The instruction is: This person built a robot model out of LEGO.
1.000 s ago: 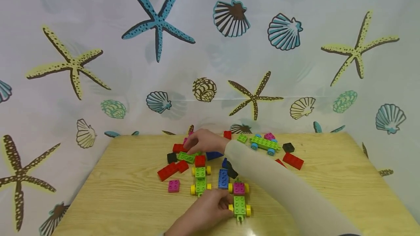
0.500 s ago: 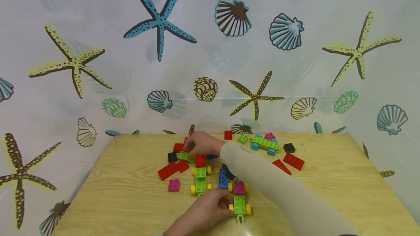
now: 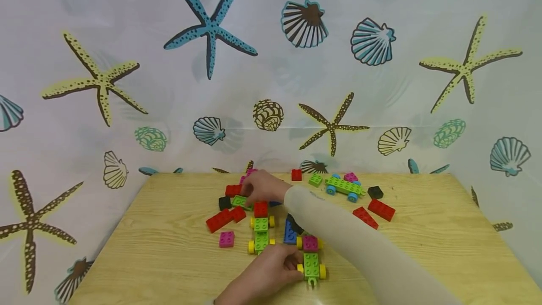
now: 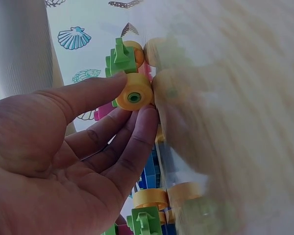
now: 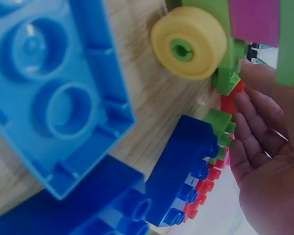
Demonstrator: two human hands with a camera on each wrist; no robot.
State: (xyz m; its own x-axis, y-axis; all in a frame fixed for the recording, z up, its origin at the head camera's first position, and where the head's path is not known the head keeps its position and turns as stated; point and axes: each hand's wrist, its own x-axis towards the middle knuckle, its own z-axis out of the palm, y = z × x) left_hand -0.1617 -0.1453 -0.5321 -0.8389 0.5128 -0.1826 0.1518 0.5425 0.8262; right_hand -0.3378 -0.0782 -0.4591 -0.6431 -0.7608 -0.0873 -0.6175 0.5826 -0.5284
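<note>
My left hand (image 3: 273, 267) pinches a yellow wheel (image 4: 134, 93) of the small light-green car base (image 3: 311, 265) between thumb and fingers. Directly behind that base is a second wheeled base topped by a magenta brick (image 3: 310, 244). My right hand (image 3: 264, 187) reaches to the back left, fingertips down at the right end of a light-green brick (image 3: 240, 202). In the right wrist view its fingers (image 5: 250, 127) are bent, their tips partly hidden behind a green wheeled base (image 5: 225, 54); I cannot tell whether they grip the brick. A red brick (image 3: 260, 209) tops another yellow-wheeled green car (image 3: 261, 239).
Red bricks (image 3: 219, 220), a black brick (image 3: 225, 203) and a magenta brick (image 3: 226, 239) lie to the left. Blue bricks (image 3: 290, 232) lie between the green cars. Back right, a long green base with blue wheels (image 3: 345, 186) stands near red bricks (image 3: 382, 210) and a black one (image 3: 375, 192).
My right hand has lowered slightly, its fingertips coming down at the green brick's right end. The right forearm has shifted a little, covering more of the black piece. My left hand keeps its pinch.
</note>
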